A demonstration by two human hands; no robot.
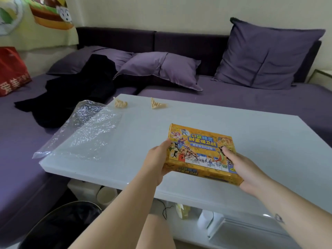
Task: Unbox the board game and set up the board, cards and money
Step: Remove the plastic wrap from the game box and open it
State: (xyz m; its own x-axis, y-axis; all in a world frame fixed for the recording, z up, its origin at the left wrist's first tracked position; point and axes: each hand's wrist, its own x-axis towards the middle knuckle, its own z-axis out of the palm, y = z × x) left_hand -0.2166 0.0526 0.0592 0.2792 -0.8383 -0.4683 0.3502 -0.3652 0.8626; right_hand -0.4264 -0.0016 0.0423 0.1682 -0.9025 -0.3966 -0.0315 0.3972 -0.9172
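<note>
Lower right of centre, the yellow board game box (201,151) is held closed just above the white table (125,141). The left hand (158,162) and right hand (246,169) grip its ends, fingers curled underneath, thumbs on top. Unboxing is only beginning; next likely comes setting it down and lifting the lid.

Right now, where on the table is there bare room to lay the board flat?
Widest bare patch: right part of the table, from the game box to the right edge. A second lies between the bubble wrap and the box. Crowded: the far left corner, with the wrap and two crumpled scraps.
</note>
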